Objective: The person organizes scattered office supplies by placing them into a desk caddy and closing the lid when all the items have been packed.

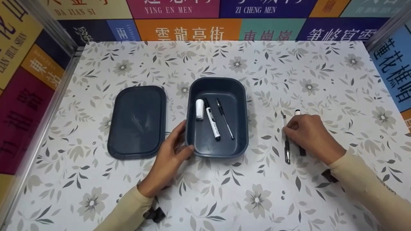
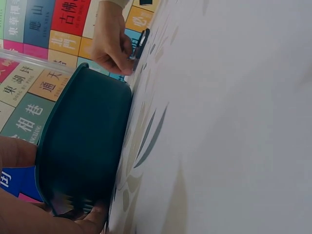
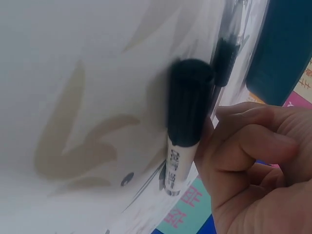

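A dark blue-grey plastic box (image 1: 215,84) stands uncovered on the table. My left hand (image 1: 171,152) touches its near left corner from outside, thumb and fingers on the wall, as the left wrist view (image 2: 63,219) confirms. Inside lie a capped white marker (image 1: 212,123), a thick white cap-like piece (image 1: 199,109) and a slim pen (image 1: 225,120). To the right of the box, my right hand (image 1: 305,131) pinches a clear-barrelled gel pen (image 1: 287,150) with black parts. Beneath that hand lies another white marker with a black cap (image 3: 190,105), partly hidden in the head view.
Left of the box, its matching lid (image 1: 138,123) lies flat. A floral-patterned cloth (image 1: 257,205) covers the table. Panels with coloured lettering (image 1: 189,30) rise along the back and both sides.
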The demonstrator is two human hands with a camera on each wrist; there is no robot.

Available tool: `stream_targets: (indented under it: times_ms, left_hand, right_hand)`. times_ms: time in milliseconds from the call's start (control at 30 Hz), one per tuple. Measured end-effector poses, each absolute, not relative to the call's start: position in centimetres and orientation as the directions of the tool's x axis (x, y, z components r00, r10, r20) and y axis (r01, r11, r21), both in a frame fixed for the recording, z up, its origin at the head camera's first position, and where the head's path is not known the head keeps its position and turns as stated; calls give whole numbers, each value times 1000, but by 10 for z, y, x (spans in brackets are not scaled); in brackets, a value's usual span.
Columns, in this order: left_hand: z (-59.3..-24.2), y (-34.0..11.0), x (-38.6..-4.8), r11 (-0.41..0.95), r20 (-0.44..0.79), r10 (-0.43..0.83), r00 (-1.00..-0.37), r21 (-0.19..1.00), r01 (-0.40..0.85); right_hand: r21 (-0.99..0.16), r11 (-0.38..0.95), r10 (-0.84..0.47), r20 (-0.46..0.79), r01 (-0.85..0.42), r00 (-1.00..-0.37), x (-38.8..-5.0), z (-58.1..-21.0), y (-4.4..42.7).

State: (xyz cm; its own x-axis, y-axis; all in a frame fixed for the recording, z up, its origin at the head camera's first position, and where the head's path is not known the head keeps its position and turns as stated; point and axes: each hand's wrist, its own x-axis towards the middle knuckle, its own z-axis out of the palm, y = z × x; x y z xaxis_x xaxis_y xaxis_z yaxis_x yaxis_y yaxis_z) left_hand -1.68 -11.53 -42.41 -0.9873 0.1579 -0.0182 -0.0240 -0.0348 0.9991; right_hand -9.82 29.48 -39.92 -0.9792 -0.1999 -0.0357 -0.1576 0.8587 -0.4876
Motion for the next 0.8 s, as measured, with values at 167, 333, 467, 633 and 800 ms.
stream_targets:
  times_ms: [167, 333, 467, 633, 800]
  left_hand:
    - [-424, -117, -15, -36, -31, 151, -988, 999, -36]
    - [-425, -118, -15, -48, -19, 142, -990, 999, -26]
    - [-426, -116, -15, -53, -18, 144, -989, 998, -26]
    - [-425, -114, -17, -56, -11, 153, -988, 998, -20]
    - [-425, -113, -18, -44, -1, 149, -989, 999, -7]
  right_hand:
    - [-492, 862, -182, -82, -119, -980, -97, -400, 288]
    - [-485, 870, -161, -109, -89, -981, -98, -399, 282]
    - [-489, 868, -160, -111, -86, -981, -98, -398, 282]
    - [-518, 852, -158, -115, -77, -981, -98, -394, 285]
    - [-533, 843, -145, -99, -71, -984, -103, -387, 284]
